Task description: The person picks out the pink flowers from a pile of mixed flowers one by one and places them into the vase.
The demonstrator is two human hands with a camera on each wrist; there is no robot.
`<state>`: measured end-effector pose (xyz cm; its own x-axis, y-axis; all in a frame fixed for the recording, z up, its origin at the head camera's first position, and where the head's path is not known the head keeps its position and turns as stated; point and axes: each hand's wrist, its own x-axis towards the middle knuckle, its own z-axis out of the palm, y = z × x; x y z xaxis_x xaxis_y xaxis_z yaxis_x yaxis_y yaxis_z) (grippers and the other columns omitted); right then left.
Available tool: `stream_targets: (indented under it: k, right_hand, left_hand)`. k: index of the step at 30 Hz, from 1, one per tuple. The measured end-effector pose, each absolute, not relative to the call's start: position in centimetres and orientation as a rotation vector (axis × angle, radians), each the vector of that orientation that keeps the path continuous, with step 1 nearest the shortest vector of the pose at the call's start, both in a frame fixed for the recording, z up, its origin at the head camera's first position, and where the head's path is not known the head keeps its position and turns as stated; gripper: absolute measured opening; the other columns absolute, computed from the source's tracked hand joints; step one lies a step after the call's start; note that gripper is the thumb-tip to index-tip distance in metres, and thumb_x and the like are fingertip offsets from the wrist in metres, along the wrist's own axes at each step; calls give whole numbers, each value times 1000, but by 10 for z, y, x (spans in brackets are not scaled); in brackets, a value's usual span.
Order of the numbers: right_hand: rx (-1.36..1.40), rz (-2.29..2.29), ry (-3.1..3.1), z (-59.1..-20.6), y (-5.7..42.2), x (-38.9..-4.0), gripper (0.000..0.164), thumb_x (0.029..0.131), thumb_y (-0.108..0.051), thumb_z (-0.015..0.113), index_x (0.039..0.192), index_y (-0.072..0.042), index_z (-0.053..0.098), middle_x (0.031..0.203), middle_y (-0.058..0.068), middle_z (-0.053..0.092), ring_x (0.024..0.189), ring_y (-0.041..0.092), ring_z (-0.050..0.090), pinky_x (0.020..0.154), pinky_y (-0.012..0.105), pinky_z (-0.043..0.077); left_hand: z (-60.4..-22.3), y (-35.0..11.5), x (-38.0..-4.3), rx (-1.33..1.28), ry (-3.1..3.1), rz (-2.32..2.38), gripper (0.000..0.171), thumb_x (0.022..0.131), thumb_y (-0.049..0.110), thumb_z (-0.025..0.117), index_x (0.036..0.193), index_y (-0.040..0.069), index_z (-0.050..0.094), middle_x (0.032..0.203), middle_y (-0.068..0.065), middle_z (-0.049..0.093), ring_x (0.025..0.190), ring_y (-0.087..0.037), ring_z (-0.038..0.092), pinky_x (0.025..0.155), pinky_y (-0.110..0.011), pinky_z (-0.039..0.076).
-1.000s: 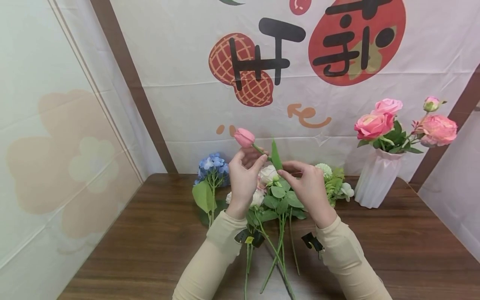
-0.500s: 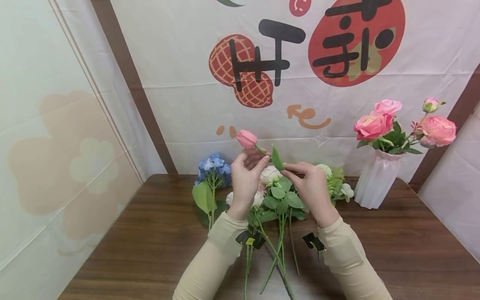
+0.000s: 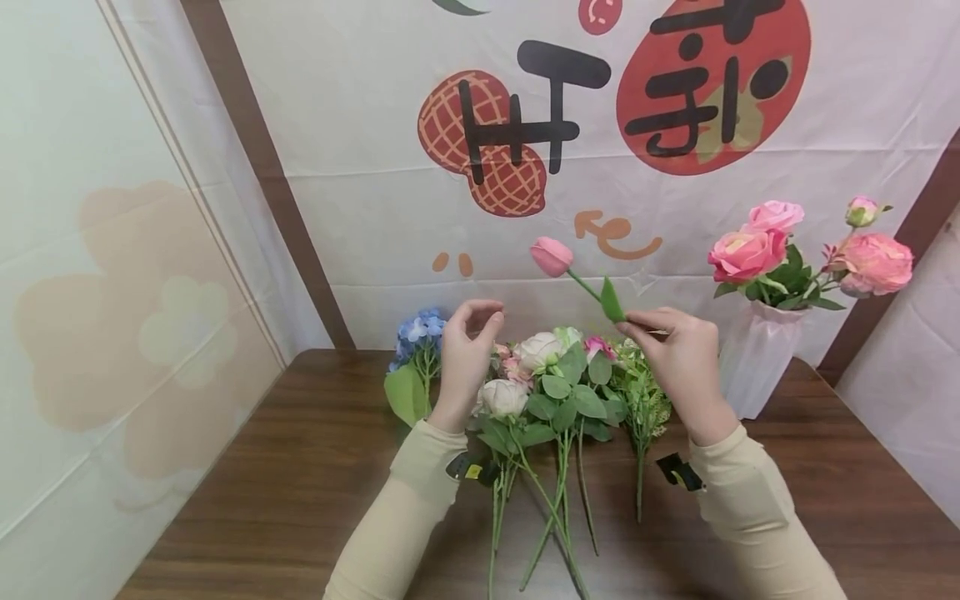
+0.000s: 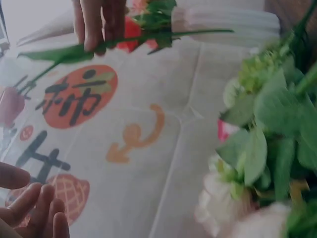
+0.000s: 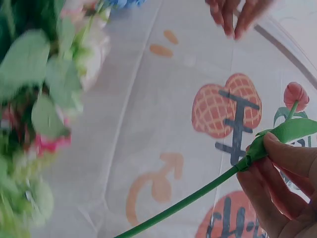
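Observation:
My right hand (image 3: 681, 358) pinches a pink tulip (image 3: 551, 257) by its green stem, near the leaf. It holds the flower up above the table's right half, bloom leaning left. In the right wrist view, thumb and fingers close on the tulip's stem (image 5: 198, 193) at the leaf base. My left hand (image 3: 463, 362) hovers near the blue hydrangea (image 3: 420, 333), fingers loosely bent and nothing between them. The left wrist view shows those fingers (image 4: 44, 203) apart from the flower. Between and below the hands lie white roses (image 3: 504, 398) with long stems.
A white vase (image 3: 759, 367) with pink flowers (image 3: 750, 250) stands at the right rear of the brown table (image 3: 300, 500). A green sprig (image 3: 641, 396) lies right of the roses. A printed cloth (image 3: 375, 233) hangs behind.
The hands have moved apart. My left hand has let go of the tulip and drawn back left; my right hand has carried it to the right and slightly up.

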<state>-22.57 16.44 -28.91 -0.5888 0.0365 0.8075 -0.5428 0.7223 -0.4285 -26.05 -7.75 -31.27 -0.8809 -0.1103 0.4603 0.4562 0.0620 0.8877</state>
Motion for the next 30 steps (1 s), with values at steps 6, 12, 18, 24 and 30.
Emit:
stream_targets:
  k: [6,12,18,24,30]
  right_hand:
    - [390,748,-2019,-278,185,-227,14,72,-4,80,85,-1,76,81,14,73,66,29,70,63,-3,36]
    - [411,667,-2033,-265,196,-224,15,74,-5,79,88,-3,77,81,12,74,65,26,69,61,1,34]
    - [413,614,-2043,-257,201,-224,16,76,-7,77,92,-5,77,85,12,74,74,26,69,62,14,37]
    - [397,544,-2024,-252,203,-226,16,78,-7,76,94,-3,76,81,15,72,71,29,65,62,32,41]
    - [375,533,-2003,-246,204,-229,16,81,-9,74,95,-3,75,83,17,71,74,31,63,65,41,44]
  left_hand:
    - [-325,-94,-263,-270,-2009,-1747,24,92,19,62,111,6,63,103,-9,65,94,-21,59,74,-29,46]
    - [-332,-112,-267,-222,-2007,-1679,20,90,12,62,108,3,64,101,-13,66,93,-22,59,80,-30,46]
    - [-337,-131,-269,-185,-2045,-1648,20,90,11,63,108,1,64,104,-16,67,95,-25,60,81,-28,44]
    - [-347,-148,-268,-115,-2136,-1547,21,90,16,63,109,5,64,104,-11,68,96,-22,61,82,-31,44]
    - [-354,-162,-267,-93,-2165,-1519,22,91,13,62,110,3,63,106,-14,68,99,-25,61,86,-35,45]
